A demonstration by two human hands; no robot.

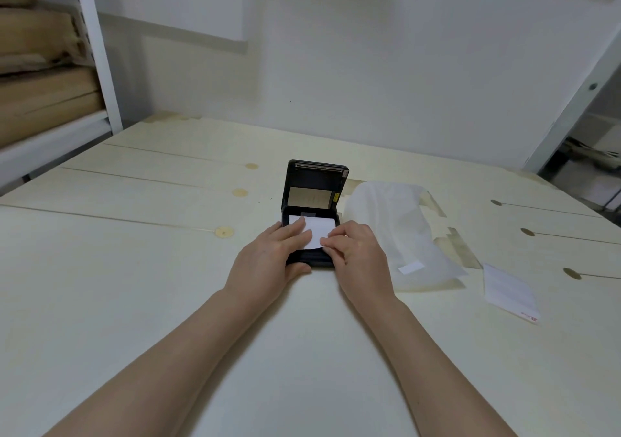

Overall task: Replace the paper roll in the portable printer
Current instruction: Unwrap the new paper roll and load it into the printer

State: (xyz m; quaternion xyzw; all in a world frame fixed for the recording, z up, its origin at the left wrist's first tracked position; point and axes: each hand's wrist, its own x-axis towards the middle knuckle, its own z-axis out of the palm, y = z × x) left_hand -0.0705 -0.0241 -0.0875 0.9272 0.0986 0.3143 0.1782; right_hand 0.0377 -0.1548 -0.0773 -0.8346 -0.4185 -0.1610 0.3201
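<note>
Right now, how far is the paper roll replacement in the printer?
Done: the printer lid stands open and white paper sits in the bay. In hand: the left hand and right hand rest on the printer and paper. Left: closing the lid. An empty wrapper lies to the right.
</note>
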